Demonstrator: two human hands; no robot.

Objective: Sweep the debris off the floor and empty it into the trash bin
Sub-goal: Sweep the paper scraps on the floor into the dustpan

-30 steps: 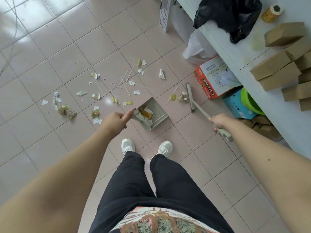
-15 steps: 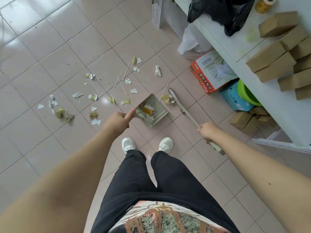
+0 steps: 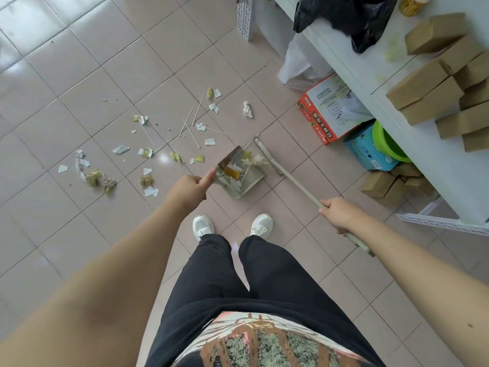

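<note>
On the pink tiled floor (image 3: 79, 62), in the head view, the debris (image 3: 145, 152) is lying scattered to the left of and beyond the dustpan (image 3: 248, 182): torn white paper, yellowish crumpled bits and several thin pale sticks. The left hand (image 3: 189, 189) is gripping the dustpan's handle, with its fingers curling under and its thumb stretching along it toward the pan. The pan is sitting just ahead of 2 white shoes (image 3: 203, 226) and is holding an orange scrap and some white paper. The right hand (image 3: 340, 214) is clenching around the shaft of the broom (image 3: 296, 184). The broom's head is touching the pan's open edge, where a frayed pale clump is resting on the lip. Along the right, a white worktop (image 3: 370, 70) is carrying a black bag (image 3: 344, 14) and stacked brown boxes (image 3: 428, 94). Beneath it, a red-and-white carton (image 3: 328, 109), a blue box (image 3: 365, 154) and a green basin (image 3: 386, 139) are standing on the floor.
</note>
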